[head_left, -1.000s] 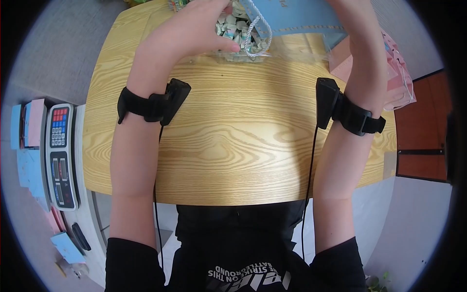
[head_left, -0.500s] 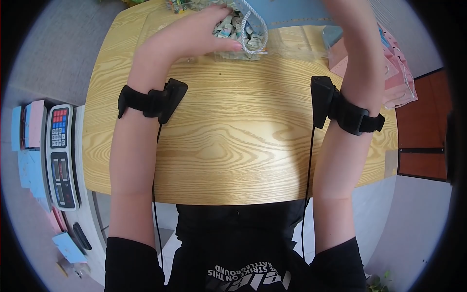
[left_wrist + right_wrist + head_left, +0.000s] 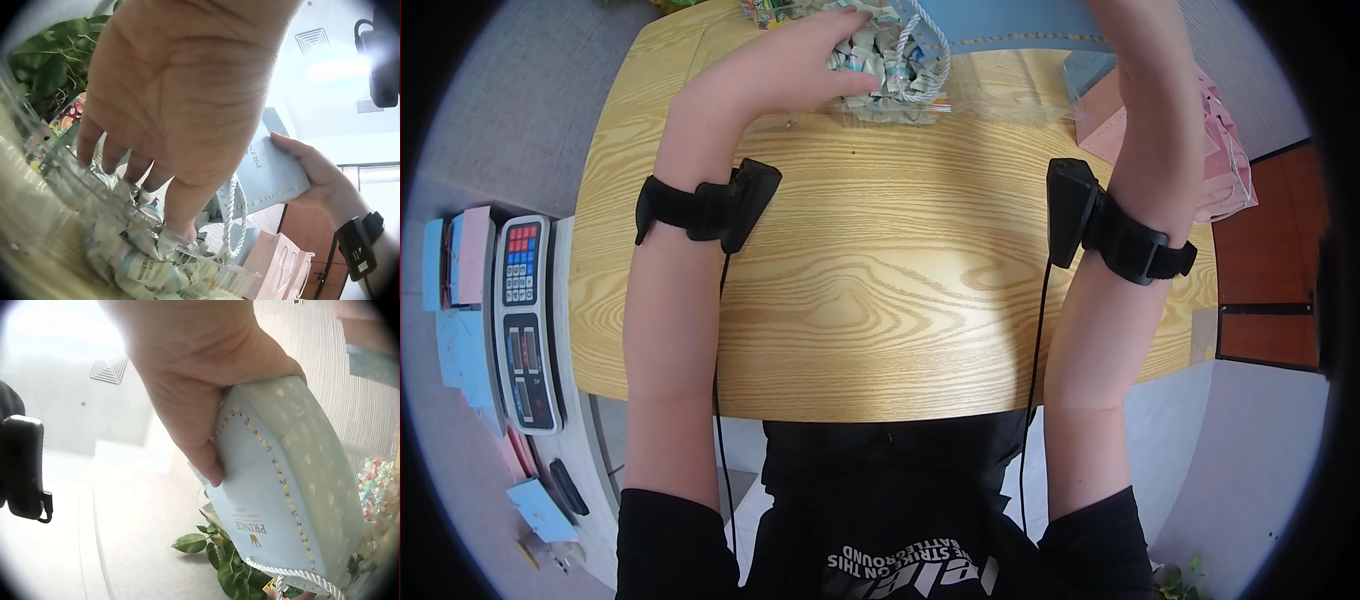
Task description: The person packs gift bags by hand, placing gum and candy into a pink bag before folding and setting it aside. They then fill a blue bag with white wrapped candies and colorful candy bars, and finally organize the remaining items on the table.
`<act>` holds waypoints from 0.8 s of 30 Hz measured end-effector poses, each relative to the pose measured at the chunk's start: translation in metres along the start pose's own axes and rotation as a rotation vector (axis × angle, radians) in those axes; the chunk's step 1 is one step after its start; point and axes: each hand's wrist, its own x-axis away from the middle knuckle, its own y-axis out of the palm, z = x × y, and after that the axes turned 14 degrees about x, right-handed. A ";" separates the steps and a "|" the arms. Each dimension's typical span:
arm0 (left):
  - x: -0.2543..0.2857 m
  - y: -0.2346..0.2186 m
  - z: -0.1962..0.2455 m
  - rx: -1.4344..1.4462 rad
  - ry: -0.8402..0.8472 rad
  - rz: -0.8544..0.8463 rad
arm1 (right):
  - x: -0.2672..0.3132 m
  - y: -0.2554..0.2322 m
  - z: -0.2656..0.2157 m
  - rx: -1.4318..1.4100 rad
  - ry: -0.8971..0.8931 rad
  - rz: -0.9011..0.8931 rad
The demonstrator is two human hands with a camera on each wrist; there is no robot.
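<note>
In the head view my left hand is at a clear plastic box full of small wrapped candies. Its fingers and thumb are spread and reach down among the candies, as the left wrist view also shows; the fingertips are partly hidden. My right hand grips one end of a light blue gift bag printed PRINCE, thumb on its printed face. The bag lies tilted on its side, with its white rope handle hanging over the candy box.
Pink gift bags stand at the table's right edge, near another clear box. A colourful pack sits at the far left. A scale and folded blue and pink bags are beyond the left edge. Leafy plants stand behind.
My left hand has shifted slightly left and away over the candies, thumb drawn back from the rope handle. The blue bag has lifted a little, its lower edge farther from me.
</note>
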 end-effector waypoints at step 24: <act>0.003 -0.007 0.011 0.240 -0.063 -0.041 | 0.008 -0.003 -0.017 0.123 -0.092 -0.001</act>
